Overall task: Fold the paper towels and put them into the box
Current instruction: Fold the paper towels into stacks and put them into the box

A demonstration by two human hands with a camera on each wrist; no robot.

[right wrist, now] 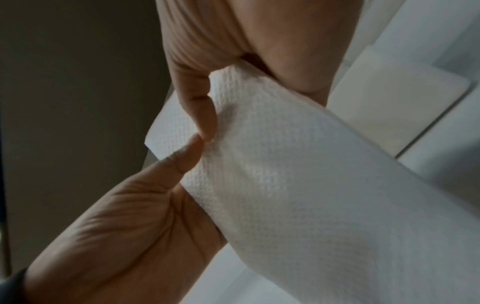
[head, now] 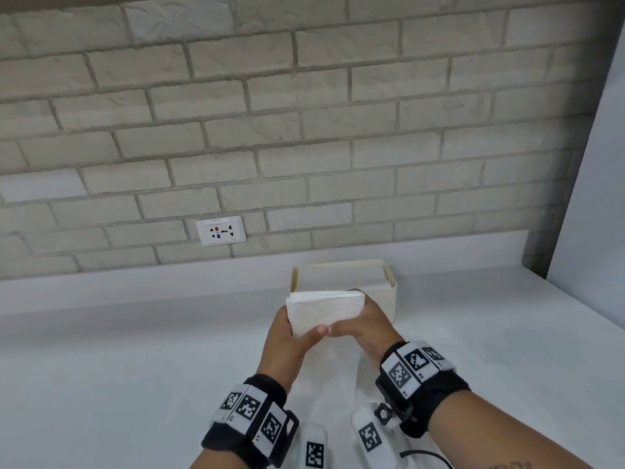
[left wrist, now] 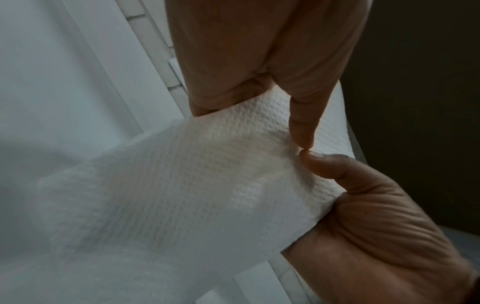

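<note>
A folded stack of paper towels is held clear of the bench, just in front of the box, which stands at 12 o'clock from the hands. The left hand grips the stack's left end, at 9 o'clock; the right hand grips the right end, at 3 o'clock. In each case the thumb is laid on the near face and the fingers are curled behind. In the wrist views the two thumb tips are seen to meet on the embossed face of the towels.

The two-sided hold is judged to serve a purpose: the layered edges, visible along the stack's top, are kept pressed together so the fold is not sprung open. The stack is tilted with its broad face toward the person, presumably for alignment with the opening.

The box is open-topped, and pale folded sheets appear to lie within it already. The task is judged to be at the placing step for this stack, with insertion not yet done.

A wall socket is noted at 10 o'clock on the brick wall.
</note>
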